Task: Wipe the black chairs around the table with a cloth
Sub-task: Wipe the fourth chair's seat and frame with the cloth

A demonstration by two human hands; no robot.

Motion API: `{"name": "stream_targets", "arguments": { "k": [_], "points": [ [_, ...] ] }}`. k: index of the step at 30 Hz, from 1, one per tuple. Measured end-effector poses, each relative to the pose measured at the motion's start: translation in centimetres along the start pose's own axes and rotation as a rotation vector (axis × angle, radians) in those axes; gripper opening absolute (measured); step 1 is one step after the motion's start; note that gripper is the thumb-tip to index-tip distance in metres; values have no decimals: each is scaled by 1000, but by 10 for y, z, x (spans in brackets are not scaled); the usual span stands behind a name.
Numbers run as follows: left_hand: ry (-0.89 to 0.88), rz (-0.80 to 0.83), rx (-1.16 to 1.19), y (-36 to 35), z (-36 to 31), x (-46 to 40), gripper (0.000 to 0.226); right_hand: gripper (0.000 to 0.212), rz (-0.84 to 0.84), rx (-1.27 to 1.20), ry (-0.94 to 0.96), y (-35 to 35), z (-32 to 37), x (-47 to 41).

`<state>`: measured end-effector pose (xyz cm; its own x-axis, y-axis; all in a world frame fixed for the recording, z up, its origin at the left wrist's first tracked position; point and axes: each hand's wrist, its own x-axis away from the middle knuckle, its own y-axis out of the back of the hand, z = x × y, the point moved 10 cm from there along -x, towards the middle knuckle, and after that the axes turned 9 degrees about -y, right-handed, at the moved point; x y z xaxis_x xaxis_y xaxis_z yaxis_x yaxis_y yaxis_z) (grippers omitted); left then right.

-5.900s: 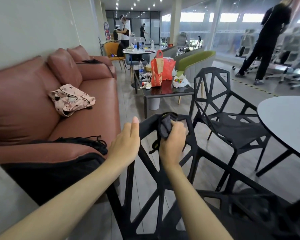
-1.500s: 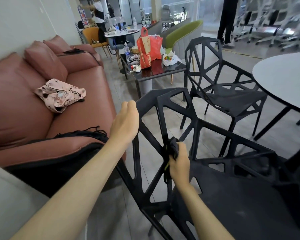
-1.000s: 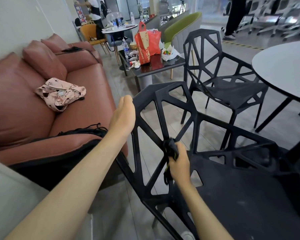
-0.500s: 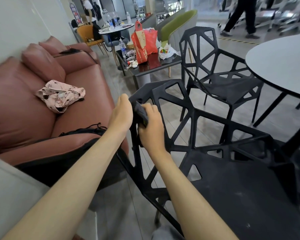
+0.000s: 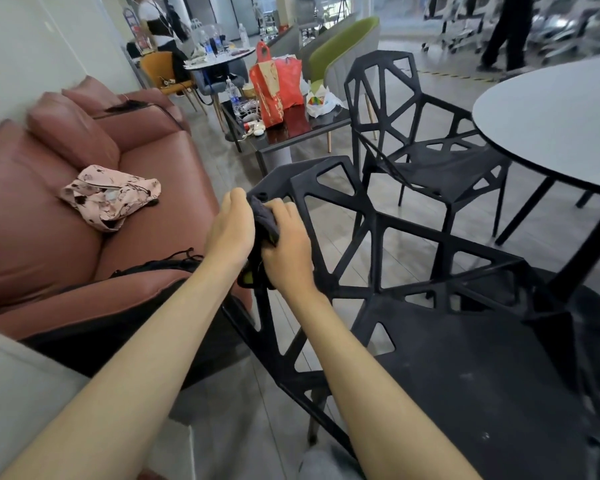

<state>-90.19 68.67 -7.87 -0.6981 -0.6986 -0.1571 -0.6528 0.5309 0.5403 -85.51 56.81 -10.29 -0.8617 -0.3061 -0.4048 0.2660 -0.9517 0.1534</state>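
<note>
Two black chairs stood near the round table (image 5: 551, 123), whose pale top filled the right side of the view. To the left was a long reddish-brown sofa (image 5: 49, 216) against the wall, with a pink patterned cloth bundle (image 5: 110, 195) lying on its seat. The near chair (image 5: 447, 358) was just in front of the person, its flat seat dusty and its open lattice backrest turned toward the sofa. The far chair (image 5: 426, 157) stood behind it, beside the table edge, apart from the near one. Further back a low dark table (image 5: 302, 133) carried a red bag (image 5: 274, 86) and some small items that were too small to tell. Both bare forearms reached forward to the upper corner of the near backrest. The left hand (image 5: 231, 230) rested against the outer edge of that corner with its fingers straight and close together, holding nothing. The right hand (image 5: 288, 244) was just beside it, touching it or nearly so, with the fingers curled around the dark cloth (image 5: 264, 216) and pressing it on the top bar of the backrest. A part of the cloth hung down below the right hand.
</note>
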Motion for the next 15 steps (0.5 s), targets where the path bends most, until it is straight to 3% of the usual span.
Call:
{"name": "stream_targets", "arguments": {
  "k": [7, 11, 15],
  "points": [
    [69, 43, 172, -6, 3, -2, 28, 37, 176, -68, -89, 5, -23, 46],
    [53, 93, 122, -10, -2, 2, 47, 50, 344, -7, -186, 17, -46, 127],
    [23, 107, 115, -5, -8, 15, 49, 49, 339, 128, -158, 25, -46, 161]
  ]
}}
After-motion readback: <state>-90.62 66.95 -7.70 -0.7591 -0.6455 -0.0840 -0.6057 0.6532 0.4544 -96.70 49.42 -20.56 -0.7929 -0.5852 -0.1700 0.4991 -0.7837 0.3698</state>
